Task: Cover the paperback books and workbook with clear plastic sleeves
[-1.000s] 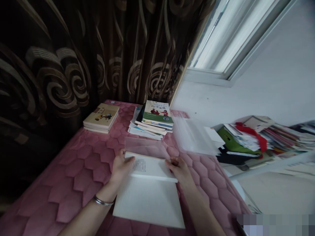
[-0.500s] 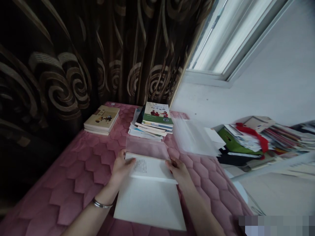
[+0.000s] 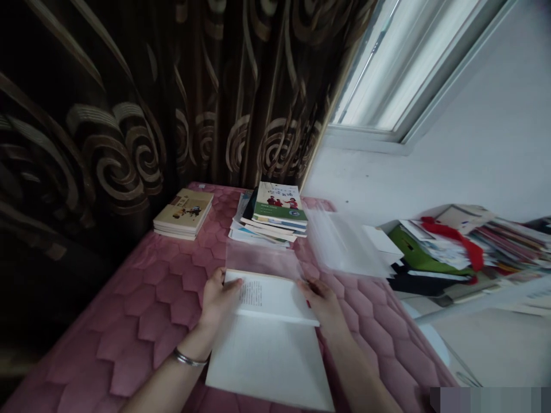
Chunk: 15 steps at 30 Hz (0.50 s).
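Note:
An open book (image 3: 267, 358) with white pages lies in front of me, a block of small print on its far part. My left hand (image 3: 218, 301) grips the far left edge, thumb on top of the printed part and fingers mostly hidden beneath. On the opposite side my right hand (image 3: 322, 303) pinches the far right edge in the same way. A clear plastic cover sheet (image 3: 264, 258) sticks out past the book's far edge, between the hands and a stack of books. Whether the rest of that sheet runs under the book is hidden.
The pink quilted cover (image 3: 142, 321) spreads under everything. Beyond stand a book stack (image 3: 279, 206) and a smaller tan book pile (image 3: 184, 215). Clear plastic sheets (image 3: 346, 244) lie to the right, beside a cluttered shelf of papers (image 3: 447, 246). A dark patterned curtain (image 3: 241, 86) hangs behind.
The whole view has shifted slightly, so everything appears a little lower and further right. Both hands keep their hold on the book.

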{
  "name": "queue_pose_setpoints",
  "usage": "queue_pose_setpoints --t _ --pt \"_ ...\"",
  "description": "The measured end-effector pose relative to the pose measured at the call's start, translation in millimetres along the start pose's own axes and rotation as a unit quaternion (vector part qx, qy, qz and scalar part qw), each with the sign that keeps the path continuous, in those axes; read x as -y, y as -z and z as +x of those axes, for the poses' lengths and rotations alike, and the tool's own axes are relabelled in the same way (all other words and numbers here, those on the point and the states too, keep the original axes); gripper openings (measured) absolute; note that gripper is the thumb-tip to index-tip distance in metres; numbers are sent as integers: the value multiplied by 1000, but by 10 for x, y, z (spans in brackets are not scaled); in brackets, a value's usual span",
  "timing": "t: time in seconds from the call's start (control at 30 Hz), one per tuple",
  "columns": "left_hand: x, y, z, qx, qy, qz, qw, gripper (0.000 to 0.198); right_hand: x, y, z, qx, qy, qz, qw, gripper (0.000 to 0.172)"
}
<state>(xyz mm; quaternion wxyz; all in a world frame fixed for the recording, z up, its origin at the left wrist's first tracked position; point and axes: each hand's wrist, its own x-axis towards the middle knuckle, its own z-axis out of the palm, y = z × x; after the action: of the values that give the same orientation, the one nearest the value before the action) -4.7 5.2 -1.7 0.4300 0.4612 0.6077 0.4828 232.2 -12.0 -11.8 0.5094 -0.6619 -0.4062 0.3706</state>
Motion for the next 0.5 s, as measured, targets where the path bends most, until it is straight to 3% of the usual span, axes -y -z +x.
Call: queue_pose_setpoints --t 0.1,0.2,0.37,0.5 --pt "-21 -13 -25 -4 -9 -19 1000 22 10 70 -2 58 -47 39 997 30" --pt "-32 -12 -30 -22 -6 11 1000 19 -13 123 24 86 -42 26 995 35" --pt "-6 14 3 -33 -35 83 995 28 -26 81 41 26 47 -58 997 39" --pt "-6 9 -17 -36 -48 113 992 26 62 76 7 23 52 -70 996 41"
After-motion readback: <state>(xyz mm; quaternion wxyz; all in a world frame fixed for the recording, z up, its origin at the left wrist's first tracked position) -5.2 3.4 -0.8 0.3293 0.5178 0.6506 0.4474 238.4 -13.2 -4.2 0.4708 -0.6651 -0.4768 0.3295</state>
